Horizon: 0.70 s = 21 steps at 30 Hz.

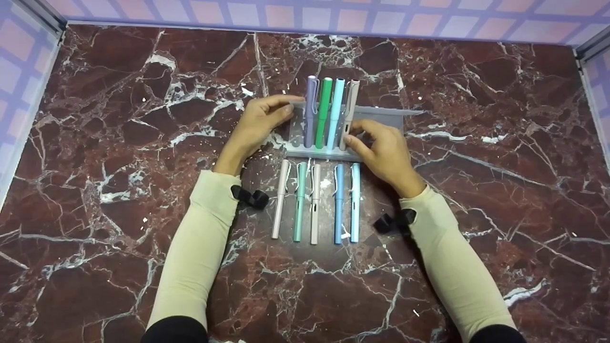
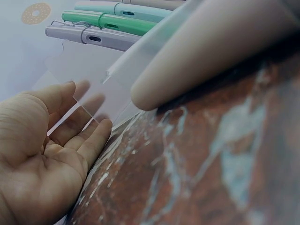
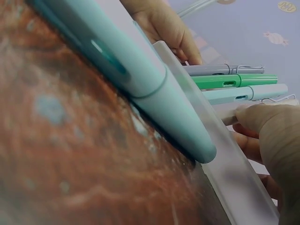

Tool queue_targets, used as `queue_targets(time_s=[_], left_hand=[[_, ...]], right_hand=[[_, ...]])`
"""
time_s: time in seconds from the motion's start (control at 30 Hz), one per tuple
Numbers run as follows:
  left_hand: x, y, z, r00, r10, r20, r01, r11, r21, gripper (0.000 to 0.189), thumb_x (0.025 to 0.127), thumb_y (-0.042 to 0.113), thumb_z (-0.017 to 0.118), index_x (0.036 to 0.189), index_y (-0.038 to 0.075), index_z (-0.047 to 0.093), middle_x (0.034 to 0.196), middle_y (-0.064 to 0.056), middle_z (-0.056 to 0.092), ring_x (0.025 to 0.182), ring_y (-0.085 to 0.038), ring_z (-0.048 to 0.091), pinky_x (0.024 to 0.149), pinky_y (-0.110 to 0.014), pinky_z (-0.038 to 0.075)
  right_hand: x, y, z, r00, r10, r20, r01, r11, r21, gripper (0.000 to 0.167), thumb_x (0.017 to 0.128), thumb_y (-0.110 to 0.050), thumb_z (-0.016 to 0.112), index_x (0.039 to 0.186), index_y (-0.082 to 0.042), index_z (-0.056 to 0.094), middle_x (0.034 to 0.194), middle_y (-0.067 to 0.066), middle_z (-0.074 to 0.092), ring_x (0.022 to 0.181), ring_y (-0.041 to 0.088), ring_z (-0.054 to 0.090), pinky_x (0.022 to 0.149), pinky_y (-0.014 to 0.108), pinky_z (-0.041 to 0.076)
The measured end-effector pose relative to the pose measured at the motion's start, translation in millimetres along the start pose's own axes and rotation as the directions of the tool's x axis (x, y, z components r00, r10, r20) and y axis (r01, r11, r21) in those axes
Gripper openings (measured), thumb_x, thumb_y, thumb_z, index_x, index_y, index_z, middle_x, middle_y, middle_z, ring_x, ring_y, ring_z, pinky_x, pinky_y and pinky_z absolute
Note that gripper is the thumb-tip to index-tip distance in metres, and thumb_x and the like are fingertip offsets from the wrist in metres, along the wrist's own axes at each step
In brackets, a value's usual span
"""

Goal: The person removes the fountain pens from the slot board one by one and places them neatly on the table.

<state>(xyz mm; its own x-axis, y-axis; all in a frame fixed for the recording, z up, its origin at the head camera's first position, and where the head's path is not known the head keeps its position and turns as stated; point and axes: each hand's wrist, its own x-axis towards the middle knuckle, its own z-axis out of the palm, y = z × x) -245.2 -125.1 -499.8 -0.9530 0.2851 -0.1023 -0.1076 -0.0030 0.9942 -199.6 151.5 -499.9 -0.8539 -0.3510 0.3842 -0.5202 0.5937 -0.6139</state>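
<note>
A clear plastic pen stand (image 1: pixel 381 125) stands on the marble-patterned table. Upright in it, leaning back, are a purple pen (image 1: pixel 310 105), a green pen (image 1: pixel 325 109), a light blue pen (image 1: pixel 336 109) and a taupe pen (image 1: pixel 352 100). My right hand (image 1: pixel 383 145) pinches the taupe pen near its lower end, at the right of this row. On the opposite side, my left hand (image 2: pixel 51 145) holds the stand's left edge, thumb in front and fingers showing through the clear panel.
In front of the stand lie several capped pens side by side: a pale pink one (image 1: pixel 280 200), a mint green one (image 1: pixel 300 202), a beige one (image 1: pixel 315 205), a blue one (image 1: pixel 339 205) and a pale aqua one (image 1: pixel 355 205). A checkered panel (image 1: pixel 314 16) borders the table's back.
</note>
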Motion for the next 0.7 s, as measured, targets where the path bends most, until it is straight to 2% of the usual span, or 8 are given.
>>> queue_targets(time_s=[0.23, 0.33, 0.53, 0.7], left_hand=[[0.1, 1.1, 0.5, 1.000, 0.004, 0.006, -0.004, 1.000, 0.003, 0.025, 0.101, 0.006, 0.056, 0.123, 0.007, 0.069, 0.131, -0.009, 0.067, 0.122, -0.024, 0.061, 0.108, -0.029, 0.049], [-0.2, 0.7, 0.2, 1.000, 0.007, 0.005, -0.007, 1.000, 0.004, 0.025, 0.100, 0.006, 0.056, 0.123, 0.006, 0.069, 0.131, -0.009, 0.067, 0.121, -0.024, 0.061, 0.107, -0.029, 0.049], [0.1, -1.0, 0.0, 1.000, 0.025, 0.009, -0.025, 1.000, -0.015, 0.026, 0.100, 0.006, 0.058, 0.124, 0.004, 0.068, 0.130, -0.011, 0.067, 0.120, -0.026, 0.061, 0.107, -0.030, 0.049], [0.0, -0.7, 0.1, 1.000, 0.015, 0.005, -0.015, 1.000, -0.015, 0.025, 0.100, 0.007, 0.058, 0.123, 0.005, 0.068, 0.129, -0.011, 0.068, 0.117, -0.027, 0.062, 0.105, -0.033, 0.051]], right_hand=[[-0.5, 0.9, -0.3, 1.000, -0.030, -0.007, 0.030, 0.999, -0.023, 0.022, 0.095, -0.026, 0.070, 0.098, -0.004, 0.071, 0.082, 0.009, 0.074, 0.057, 0.018, 0.053, 0.056, 0.025, 0.041], [-1.3, 1.0, -0.3, 1.000, -0.026, -0.015, 0.026, 0.999, -0.021, 0.021, 0.095, -0.025, 0.070, 0.098, -0.004, 0.071, 0.081, 0.009, 0.074, 0.057, 0.020, 0.054, 0.058, 0.026, 0.039], [-2.6, 0.8, -0.3, 0.999, -0.027, -0.029, 0.027, 1.000, -0.013, 0.020, 0.093, -0.022, 0.072, 0.101, -0.004, 0.071, 0.090, 0.009, 0.077, 0.062, 0.024, 0.059, 0.067, 0.032, 0.039], [-2.7, 0.7, -0.5, 0.999, -0.034, -0.033, 0.034, 0.999, -0.006, 0.019, 0.093, -0.021, 0.071, 0.100, -0.004, 0.070, 0.090, 0.009, 0.077, 0.058, 0.021, 0.055, 0.064, 0.028, 0.037]])
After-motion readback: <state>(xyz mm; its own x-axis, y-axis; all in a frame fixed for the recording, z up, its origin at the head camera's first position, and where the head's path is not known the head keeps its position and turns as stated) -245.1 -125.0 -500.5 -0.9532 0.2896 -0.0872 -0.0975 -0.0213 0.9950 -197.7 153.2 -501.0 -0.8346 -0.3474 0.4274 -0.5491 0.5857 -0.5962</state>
